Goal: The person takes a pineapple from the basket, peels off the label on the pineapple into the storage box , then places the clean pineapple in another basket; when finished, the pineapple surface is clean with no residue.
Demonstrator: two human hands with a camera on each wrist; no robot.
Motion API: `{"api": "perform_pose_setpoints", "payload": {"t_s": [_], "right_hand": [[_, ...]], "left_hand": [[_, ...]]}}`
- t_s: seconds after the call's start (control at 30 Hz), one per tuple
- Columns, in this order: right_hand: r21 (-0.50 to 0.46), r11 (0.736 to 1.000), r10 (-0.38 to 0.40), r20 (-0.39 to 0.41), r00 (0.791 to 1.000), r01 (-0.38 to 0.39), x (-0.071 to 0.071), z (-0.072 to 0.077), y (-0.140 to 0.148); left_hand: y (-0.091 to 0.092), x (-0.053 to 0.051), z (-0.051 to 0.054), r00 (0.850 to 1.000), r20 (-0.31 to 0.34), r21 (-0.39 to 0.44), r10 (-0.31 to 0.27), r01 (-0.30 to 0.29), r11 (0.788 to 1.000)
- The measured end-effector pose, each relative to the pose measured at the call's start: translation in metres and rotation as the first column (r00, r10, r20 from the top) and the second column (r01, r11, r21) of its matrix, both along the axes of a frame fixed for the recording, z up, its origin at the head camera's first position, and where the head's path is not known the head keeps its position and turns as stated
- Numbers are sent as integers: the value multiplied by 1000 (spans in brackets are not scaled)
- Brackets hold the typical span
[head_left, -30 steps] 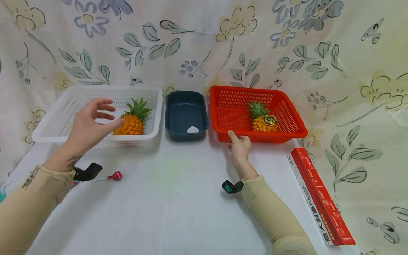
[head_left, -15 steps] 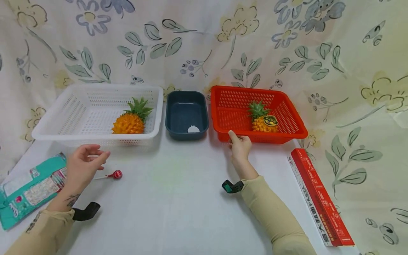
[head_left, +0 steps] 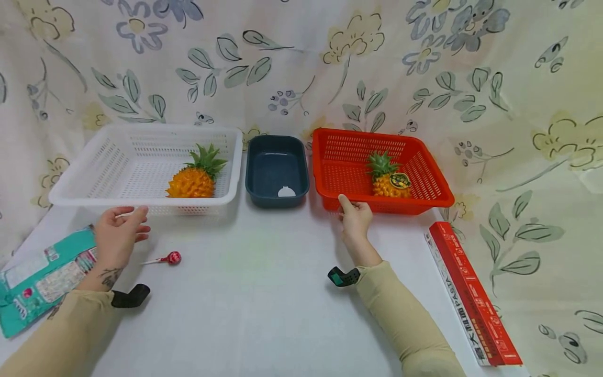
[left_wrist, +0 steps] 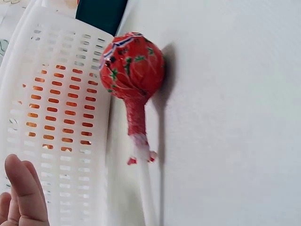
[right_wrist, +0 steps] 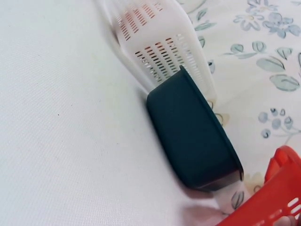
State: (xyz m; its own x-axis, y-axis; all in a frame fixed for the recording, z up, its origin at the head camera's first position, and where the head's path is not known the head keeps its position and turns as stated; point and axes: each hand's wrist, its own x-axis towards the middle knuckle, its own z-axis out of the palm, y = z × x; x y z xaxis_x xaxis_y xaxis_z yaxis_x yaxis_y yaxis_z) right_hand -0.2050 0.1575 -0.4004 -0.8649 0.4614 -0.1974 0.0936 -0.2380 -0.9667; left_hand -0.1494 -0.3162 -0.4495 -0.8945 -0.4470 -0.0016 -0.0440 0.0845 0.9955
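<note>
My left hand (head_left: 118,235) hovers in front of the white basket (head_left: 108,202), its fingers loosely bent and holding nothing. Just right of it a red-wrapped lollipop (head_left: 174,257) lies on the table, stick toward the hand; in the left wrist view the lollipop (left_wrist: 131,68) fills the middle. An orange pineapple (head_left: 190,182) with green leaves lies in the white basket. With its thumb over the front rim, my right hand (head_left: 356,222) grips the red basket (head_left: 339,178); the other fingers are partly hidden. Inside that basket lies a second pineapple (head_left: 391,189) bearing a dark round label.
Between the baskets stands a dark blue tub (head_left: 275,201) with a white patch inside. A teal packet (head_left: 52,283) lies at the left, partly behind the left forearm. A long red pasta box (head_left: 476,298) lies along the right edge. Floral cloth (head_left: 292,63) hangs behind.
My left hand has come back from over the white basket, near the pineapple, to above the table in front of it. The right hand stays on the red basket's rim.
</note>
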Motion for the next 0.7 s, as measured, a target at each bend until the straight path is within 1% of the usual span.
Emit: {"api": "perform_pose_setpoints", "payload": {"t_s": [0.07,0.1,0.17,0.2,0.23,0.27,0.33,0.43,0.47,0.5,0.53,0.6,0.63,0.67,0.7], "right_hand": [[-2,1000,0,-1,1000,0,0,0,0],[-2,1000,0,0,1000,0,0,0,0],[-1,1000,2,0,1000,-2,0,0,0],[-1,1000,3,-1,1000,-3,0,0,1],[-2,1000,3,0,1000,-3,0,0,1],[-6,1000,3,-1,1000,-3,0,0,1],[-12,1000,0,-5,1000,0,1,1,2],[-18,1000,-1,-14,1000,1,1,1,3],[-17,1000,0,-20,1000,-1,1,1,4],[-8,1000,4,-21,1000,-4,1,0,4],[5,1000,9,-15,1000,-9,1,0,5],[45,998,40,21,999,-41,3,1,6],[69,995,70,50,996,-73,4,1,7],[100,987,114,88,990,-122,5,2,9],[138,973,167,134,977,-186,7,3,10]], "left_hand": [[-3,-5,-4,999,-30,56,26,-24,998],[-4,-7,-8,998,-51,61,41,-37,997],[-2,-8,-6,996,-58,71,65,-61,996],[-5,-11,-12,995,-71,62,75,-70,996],[-3,-11,-10,994,-68,48,83,-80,996],[2,-10,-4,994,-59,25,92,-91,996],[12,-6,8,992,-40,21,117,-116,993],[28,2,28,988,9,13,152,-152,988],[31,4,33,987,23,15,162,-162,987],[33,4,36,985,28,41,171,-172,984],[34,5,37,984,30,50,178,-179,983],[33,4,36,983,26,35,180,-181,983],[32,4,33,983,22,21,182,-182,983],[29,2,30,983,16,5,180,-180,984],[28,2,28,984,6,-2,180,-180,984]]}}
